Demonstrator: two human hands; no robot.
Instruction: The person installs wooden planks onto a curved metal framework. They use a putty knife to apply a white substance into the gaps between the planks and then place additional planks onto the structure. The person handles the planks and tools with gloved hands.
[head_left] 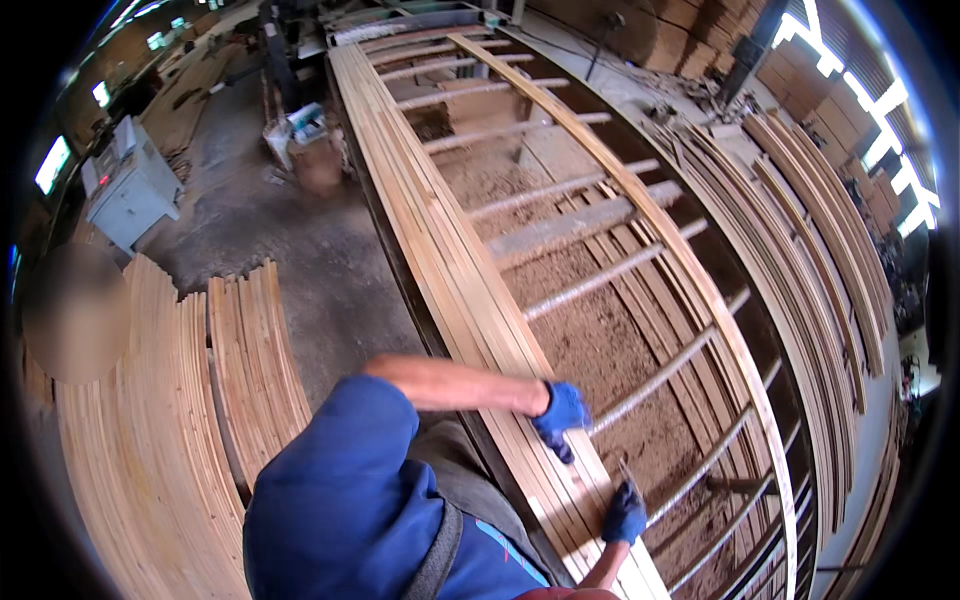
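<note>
My left hand (562,412), in a blue glove, reaches across a row of long wooden strips (470,330), its fingers pointing down onto them. It appears to hold nothing. Nearer to me, my right hand (625,515), also in a blue glove, is closed at the right edge of the same strips. From its fingers sticks up a thin pointed thing (626,470), too small to name. The strips lie side by side along the left part of a long roller frame.
Metal rollers (600,282) cross the frame above sawdust (590,350). A single long strip (640,190) lies over them. Stacked boards stand at left (150,430) and right (790,260). A pale cabinet (135,190) stands far left, near a blurred round patch.
</note>
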